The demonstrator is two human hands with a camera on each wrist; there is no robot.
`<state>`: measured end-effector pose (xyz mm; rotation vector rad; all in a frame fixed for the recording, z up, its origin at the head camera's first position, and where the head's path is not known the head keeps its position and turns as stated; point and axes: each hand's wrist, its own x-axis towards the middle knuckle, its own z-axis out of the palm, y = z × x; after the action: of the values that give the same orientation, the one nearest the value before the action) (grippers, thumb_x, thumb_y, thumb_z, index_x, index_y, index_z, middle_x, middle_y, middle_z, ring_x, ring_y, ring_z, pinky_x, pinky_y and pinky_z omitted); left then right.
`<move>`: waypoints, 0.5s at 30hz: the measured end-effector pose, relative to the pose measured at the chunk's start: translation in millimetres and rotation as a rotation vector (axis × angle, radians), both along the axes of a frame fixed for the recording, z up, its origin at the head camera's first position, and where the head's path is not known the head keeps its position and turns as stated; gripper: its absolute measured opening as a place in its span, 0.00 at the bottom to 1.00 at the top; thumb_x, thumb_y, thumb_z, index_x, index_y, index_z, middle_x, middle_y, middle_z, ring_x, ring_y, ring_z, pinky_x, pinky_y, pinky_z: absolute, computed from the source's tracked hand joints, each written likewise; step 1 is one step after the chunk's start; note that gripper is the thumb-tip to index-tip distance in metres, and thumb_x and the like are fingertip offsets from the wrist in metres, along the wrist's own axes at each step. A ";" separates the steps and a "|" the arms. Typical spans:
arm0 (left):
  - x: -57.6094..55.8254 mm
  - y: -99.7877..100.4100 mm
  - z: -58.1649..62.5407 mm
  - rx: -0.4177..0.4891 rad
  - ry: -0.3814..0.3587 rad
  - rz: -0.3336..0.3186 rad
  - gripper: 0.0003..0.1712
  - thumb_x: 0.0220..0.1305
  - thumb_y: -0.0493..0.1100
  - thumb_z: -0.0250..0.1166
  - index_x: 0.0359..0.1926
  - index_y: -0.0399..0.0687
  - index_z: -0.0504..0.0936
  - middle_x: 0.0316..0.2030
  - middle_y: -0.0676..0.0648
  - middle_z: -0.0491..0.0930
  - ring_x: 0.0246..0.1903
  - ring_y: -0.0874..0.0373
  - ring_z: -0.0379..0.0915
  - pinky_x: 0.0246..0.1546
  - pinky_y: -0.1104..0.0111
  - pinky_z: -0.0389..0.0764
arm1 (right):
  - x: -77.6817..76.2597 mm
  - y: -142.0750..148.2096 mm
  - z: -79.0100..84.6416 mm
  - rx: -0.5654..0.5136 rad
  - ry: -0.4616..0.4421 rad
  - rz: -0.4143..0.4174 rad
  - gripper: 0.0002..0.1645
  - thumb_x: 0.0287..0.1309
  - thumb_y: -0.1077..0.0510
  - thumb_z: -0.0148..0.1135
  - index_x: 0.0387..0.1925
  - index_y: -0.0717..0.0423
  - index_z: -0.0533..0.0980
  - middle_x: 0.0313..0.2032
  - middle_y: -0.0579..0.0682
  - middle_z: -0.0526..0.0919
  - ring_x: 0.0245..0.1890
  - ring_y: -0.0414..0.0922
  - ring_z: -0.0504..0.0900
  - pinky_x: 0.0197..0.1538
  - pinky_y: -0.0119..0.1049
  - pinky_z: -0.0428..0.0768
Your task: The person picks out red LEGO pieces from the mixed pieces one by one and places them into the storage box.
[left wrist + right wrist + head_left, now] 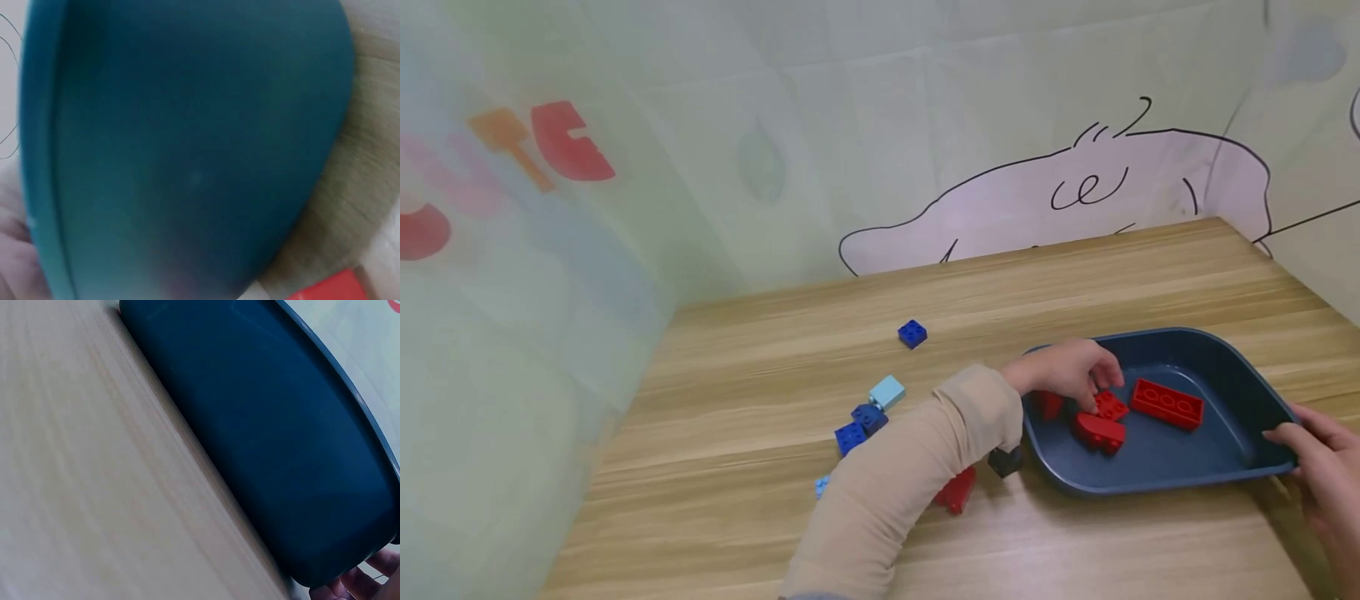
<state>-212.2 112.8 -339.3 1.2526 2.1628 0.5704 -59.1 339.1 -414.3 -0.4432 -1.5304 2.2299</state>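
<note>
A dark blue plastic tray (1187,475) with rounded corners sits at the right of the table. My right hand (1318,467) grips its right end, thumb over the rim and the other fingers outside; in the right wrist view those fingers (350,584) lie against the tray's lower corner. My left hand (1071,367) reaches over the tray's left rim with fingers loosely bent and parted. Its fingertips are right at a small red toy brick (1110,406). Beside that lie a rounded red brick (1101,433), a long red brick (1167,404) and another red piece (1048,404).
Blue bricks (852,437), a light blue brick (887,392) and a lone dark blue brick (913,334) lie on the wooden table (760,358). Partly behind the left sleeve (910,467) are a red brick (957,492) and a black one (1004,462). A printed cloth (850,125) hangs behind.
</note>
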 end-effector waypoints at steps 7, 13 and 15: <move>-1.0 -6.0 3.6 0.002 0.032 -0.017 0.21 0.54 0.33 0.67 0.51 0.41 0.78 0.42 0.49 0.77 0.37 0.67 0.71 0.37 0.85 0.70 | 2.4 -5.4 6.8 -0.006 0.000 -0.003 0.31 0.49 0.80 0.42 0.22 0.47 0.83 0.20 0.40 0.80 0.13 0.33 0.77 0.10 0.21 0.65; -1.5 -12.8 5.7 0.045 -0.028 0.002 0.21 0.53 0.32 0.67 0.51 0.39 0.77 0.42 0.47 0.78 0.38 0.65 0.72 0.37 0.85 0.71 | 3.8 -8.7 10.0 -0.024 0.006 0.005 0.32 0.49 0.80 0.40 0.21 0.47 0.83 0.19 0.40 0.80 0.13 0.33 0.77 0.10 0.21 0.66; -1.9 -15.0 5.8 0.062 -0.049 0.011 0.21 0.53 0.31 0.67 0.51 0.38 0.77 0.42 0.46 0.78 0.37 0.66 0.72 0.37 0.85 0.71 | 3.6 -8.4 9.3 -0.031 0.010 0.008 0.32 0.49 0.80 0.40 0.21 0.48 0.83 0.19 0.40 0.80 0.13 0.33 0.78 0.10 0.21 0.66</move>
<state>-214.1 97.8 -333.6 1.2467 2.1273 0.6710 -55.5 330.7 -405.0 -0.4351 -1.4976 2.2614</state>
